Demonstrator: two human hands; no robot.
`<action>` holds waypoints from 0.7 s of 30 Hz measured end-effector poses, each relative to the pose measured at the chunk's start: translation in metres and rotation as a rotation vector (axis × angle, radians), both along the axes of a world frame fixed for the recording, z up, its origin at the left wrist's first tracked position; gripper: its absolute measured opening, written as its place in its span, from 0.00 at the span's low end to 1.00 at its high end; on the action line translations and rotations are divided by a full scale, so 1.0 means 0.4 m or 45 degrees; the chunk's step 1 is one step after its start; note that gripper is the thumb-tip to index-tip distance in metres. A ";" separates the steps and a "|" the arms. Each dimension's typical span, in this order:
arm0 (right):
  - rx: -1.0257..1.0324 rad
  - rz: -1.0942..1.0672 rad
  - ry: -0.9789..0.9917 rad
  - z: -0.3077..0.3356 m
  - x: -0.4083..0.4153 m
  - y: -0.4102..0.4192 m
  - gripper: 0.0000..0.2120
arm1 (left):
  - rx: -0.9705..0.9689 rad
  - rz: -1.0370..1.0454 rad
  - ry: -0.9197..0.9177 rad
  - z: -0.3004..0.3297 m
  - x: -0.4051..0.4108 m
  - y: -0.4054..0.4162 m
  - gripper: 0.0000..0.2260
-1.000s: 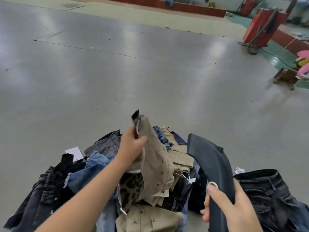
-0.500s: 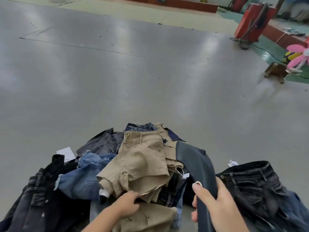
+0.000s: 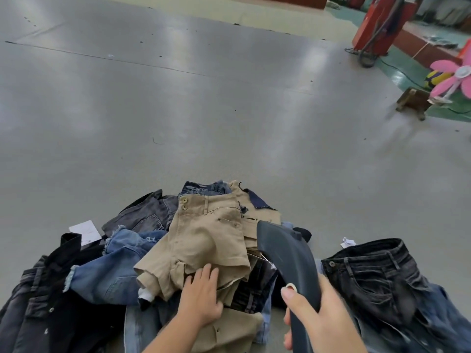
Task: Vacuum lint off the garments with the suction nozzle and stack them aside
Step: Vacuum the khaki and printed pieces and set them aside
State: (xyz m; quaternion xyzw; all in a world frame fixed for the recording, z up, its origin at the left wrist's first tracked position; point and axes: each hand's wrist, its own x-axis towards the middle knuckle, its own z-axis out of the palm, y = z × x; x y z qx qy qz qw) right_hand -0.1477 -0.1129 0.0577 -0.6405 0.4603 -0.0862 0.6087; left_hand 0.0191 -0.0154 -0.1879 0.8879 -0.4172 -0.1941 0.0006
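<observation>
A heap of garments sits on the grey floor at the near edge of the scene. On top of it lie khaki shorts, waistband towards the far side. The person's left hand rests flat on the near hem of the shorts, fingers straight and slightly spread, gripping nothing. The right hand is wrapped around the handle of the dark suction nozzle, thumb pressed along its left side. The nozzle's broad head reaches over the right edge of the shorts; I cannot tell if it touches them. To the right, apart from the heap, lies a pair of black jeans. Blue denim shorts lie left of the khaki pair.
</observation>
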 end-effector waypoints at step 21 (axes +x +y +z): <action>-0.146 0.268 -0.246 0.097 -0.055 0.008 0.11 | -0.846 -0.074 0.491 0.673 0.102 0.120 0.08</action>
